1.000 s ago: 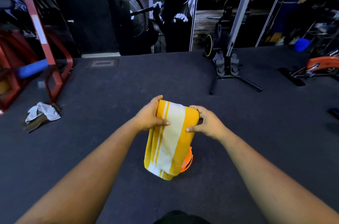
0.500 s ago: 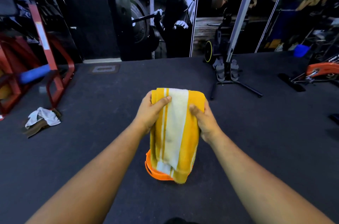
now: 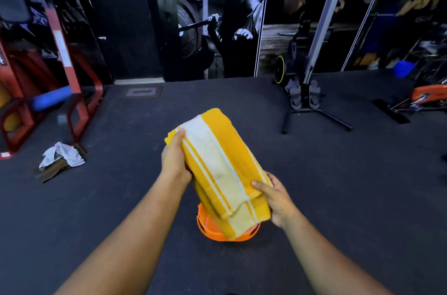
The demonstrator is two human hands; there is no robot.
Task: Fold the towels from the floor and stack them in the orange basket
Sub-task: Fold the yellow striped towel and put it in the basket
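Both hands, left [image 3: 174,161] and right [image 3: 278,198], grip folded yellow towel [image 3: 217,164] above orange basket [image 3: 212,232]; bare floor [image 3: 338,186] all round.

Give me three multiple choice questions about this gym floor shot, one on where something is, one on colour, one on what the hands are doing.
1. Where is the orange plastic basket?
A. on the dark floor under the towel
B. beside the red rack
C. in the left hand

2. What colours is the folded striped towel?
A. blue and grey
B. yellow and white
C. plain orange

3. How is the towel held?
A. lying loose on the floor
B. by one hand only
C. by both hands

Answers: 1 A, its rim shows below the towel's lower end. 2 B, a white band runs between yellow ones. 3 C, left hand grips the far end, right hand the near end.
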